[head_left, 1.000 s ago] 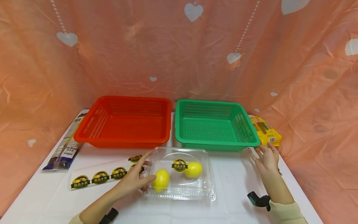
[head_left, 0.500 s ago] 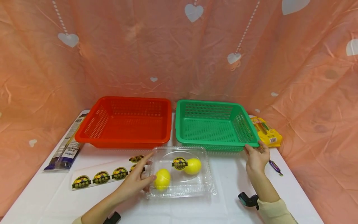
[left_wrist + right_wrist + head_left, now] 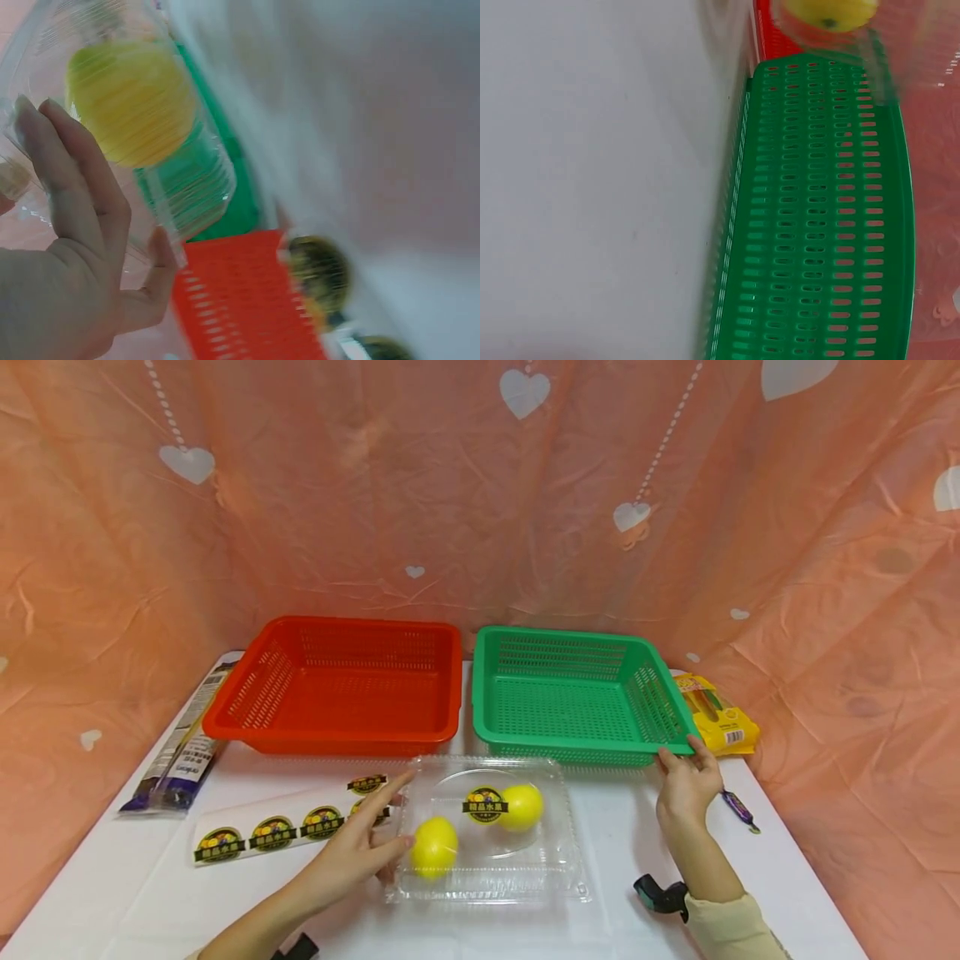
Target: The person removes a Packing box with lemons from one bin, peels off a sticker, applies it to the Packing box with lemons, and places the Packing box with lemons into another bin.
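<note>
A clear plastic clamshell box (image 3: 480,852) with two yellow fruits, one at the front left (image 3: 434,847) and one further back (image 3: 522,807), is at the front of the table. A dark round fruit label (image 3: 485,807) is on its lid. My left hand (image 3: 352,843) grips the box's left side, thumb on the near left part and other fingers along the edge. The left wrist view shows its fingers (image 3: 75,172) against the clear plastic. My right hand (image 3: 686,785) holds the green basket (image 3: 570,747) by its near right corner, thumb and fingertips at the rim.
A red basket (image 3: 337,747) stands left of the green one. A sheet of round labels (image 3: 292,827) lies left of the box. Purple and white packets (image 3: 180,752) line the left edge. A yellow packet (image 3: 716,718) and a small purple wrapped item (image 3: 740,810) are at the right.
My right hand has moved left and forward from beside the green basket onto its near right corner, uncovering the purple wrapped item. The clear box has shifted slightly toward me under my left hand.
</note>
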Available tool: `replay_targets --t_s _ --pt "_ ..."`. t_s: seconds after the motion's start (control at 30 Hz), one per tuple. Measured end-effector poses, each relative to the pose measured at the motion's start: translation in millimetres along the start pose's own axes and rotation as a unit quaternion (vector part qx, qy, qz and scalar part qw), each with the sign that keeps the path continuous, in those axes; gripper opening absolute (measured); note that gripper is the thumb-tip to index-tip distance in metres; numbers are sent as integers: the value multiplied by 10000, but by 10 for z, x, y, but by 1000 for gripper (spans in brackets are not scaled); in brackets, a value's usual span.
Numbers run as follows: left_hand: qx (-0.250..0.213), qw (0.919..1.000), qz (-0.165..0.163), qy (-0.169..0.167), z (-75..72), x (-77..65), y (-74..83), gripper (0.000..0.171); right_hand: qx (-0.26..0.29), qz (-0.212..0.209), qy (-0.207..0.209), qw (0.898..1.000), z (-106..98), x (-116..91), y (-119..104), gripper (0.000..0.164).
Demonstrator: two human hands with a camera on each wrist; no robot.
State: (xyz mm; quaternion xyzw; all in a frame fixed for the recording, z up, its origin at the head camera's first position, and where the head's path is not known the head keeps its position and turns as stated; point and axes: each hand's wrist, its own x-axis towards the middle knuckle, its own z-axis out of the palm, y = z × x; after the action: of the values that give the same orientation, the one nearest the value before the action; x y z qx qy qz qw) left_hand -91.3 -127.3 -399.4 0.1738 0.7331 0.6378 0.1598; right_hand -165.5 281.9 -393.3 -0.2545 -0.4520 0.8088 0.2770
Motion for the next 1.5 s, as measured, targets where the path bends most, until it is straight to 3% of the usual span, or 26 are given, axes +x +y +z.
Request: replay_targets --t_s 0.17,0.33,0.47,0.57,0.77,0.9,1.07,1.2,1.33,1.5 --pt "119 9994 317 -100 7 100 253 78 82 17 -11 10000 -12 -3 20 43" --pt "201 9984 511 -111 61 424 638 78 -8 -33 -5 10000 -9 9 21 43" --pt "195 9975 662 -122 129 859 942 76 52 -129 128 9998 -14 5 21 40" --pt "260 9957 851 -264 187 1269 1115 74 247 -121 142 9995 -31 -1 33 37" --pt "333 9901 928 -1003 245 2081 1338 69 -137 24 -37 9999 -80 3 32 38" --pt "164 9877 743 -1362 223 2504 1340 66 -260 23 -1 9997 -75 15 20 40" --pt "-40 9910 473 -1251 193 2811 1189 66 -446 -117 21 9989 -49 30 40 48" --pt "-31 9939 383 -1038 207 2976 997 67 -439 -117 2 9990 -54 30 52 55" --pt "51 9958 18 -913 225 3072 844 72 -443 -34 -113 9989 -61 23 47 56" --pt "-32 9951 -230 -957 246 3153 784 75 -389 -85 -142 9991 -64 34 30 54"
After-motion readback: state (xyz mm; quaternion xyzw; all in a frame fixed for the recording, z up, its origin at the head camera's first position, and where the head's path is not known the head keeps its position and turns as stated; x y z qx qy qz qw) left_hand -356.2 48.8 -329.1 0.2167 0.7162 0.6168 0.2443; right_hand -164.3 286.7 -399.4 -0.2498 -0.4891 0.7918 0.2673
